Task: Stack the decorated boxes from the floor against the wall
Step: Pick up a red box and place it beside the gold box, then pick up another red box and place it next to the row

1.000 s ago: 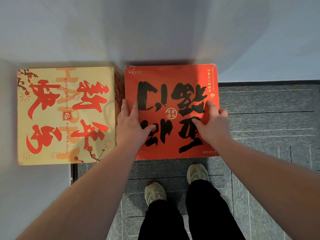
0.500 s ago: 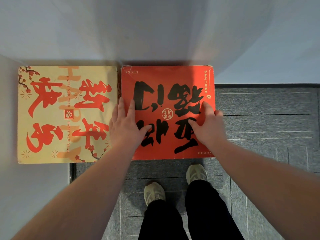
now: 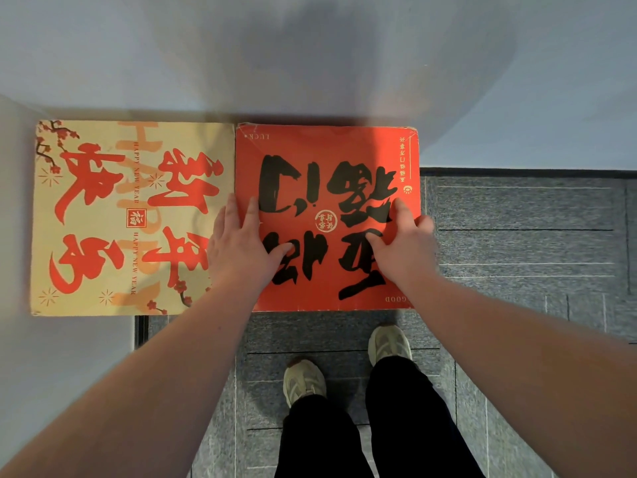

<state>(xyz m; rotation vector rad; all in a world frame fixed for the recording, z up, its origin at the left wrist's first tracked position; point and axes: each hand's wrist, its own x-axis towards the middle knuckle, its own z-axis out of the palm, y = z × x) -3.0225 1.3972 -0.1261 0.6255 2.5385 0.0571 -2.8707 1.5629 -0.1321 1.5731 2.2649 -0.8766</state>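
Observation:
A red box [image 3: 327,150] with black brush characters stands against the pale wall, seen from above. Its left side touches a beige box [image 3: 103,219] with red characters. My left hand [image 3: 241,246] lies flat over the seam between the two boxes, fingers straight, thumb on the red lid. My right hand [image 3: 403,243] presses flat on the red lid near its right edge, with the outer fingers at that edge.
The pale wall [image 3: 310,56] runs behind both boxes. Grey carpet tiles [image 3: 517,236] cover the floor to the right and below. My two feet in light shoes [image 3: 344,363] stand just in front of the red box.
The red box has slid left until it touches the beige box, closing the gap. Both hands moved with it and stay flat on top.

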